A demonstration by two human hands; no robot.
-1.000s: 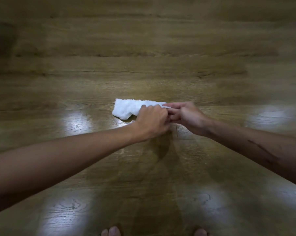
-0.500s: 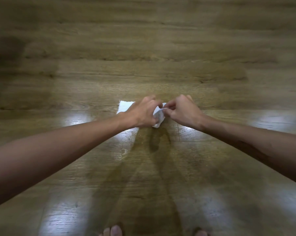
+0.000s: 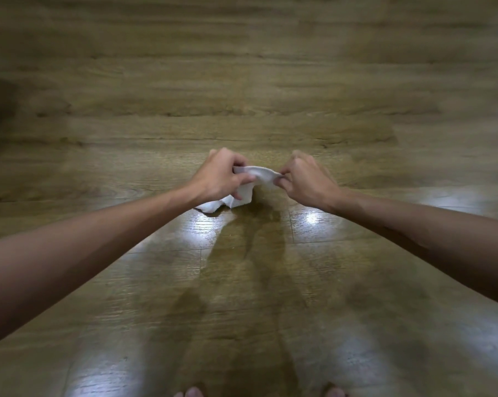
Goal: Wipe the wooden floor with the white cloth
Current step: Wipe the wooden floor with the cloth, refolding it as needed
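Standing barefoot, toes (image 3: 195, 392) at the bottom edge, both arms stretched out over the floor (image 3: 242, 296). Glossy planks near the feet with light patches either side of the arm shadows; no clear wet trail, so can't tell how much is wiped. Further out, left hand (image 3: 220, 177) has fingers curled round one end of the cloth (image 3: 243, 193), bulk of it bunched and hanging under the palm, low corner looks to touch or nearly touch the floor. Right hand (image 3: 306, 181) pinches the other end between thumb and fingertips, remaining fingers curled in. Short span of cloth stretched between the hands, held up off the floor. Beyond that, matte planks, slightly blurred.

Progress: looks like a regrip or refold, not a wipe stroke. Cloth isn't flat on the floor, so wiping is still left, probably all of what shows here.

Versus a second ago: cloth then lay long and flat to the left of the hands, which were touching. Half a second ago it was gathered between them. Now hands are apart and cloth is lifted and pulled taut.
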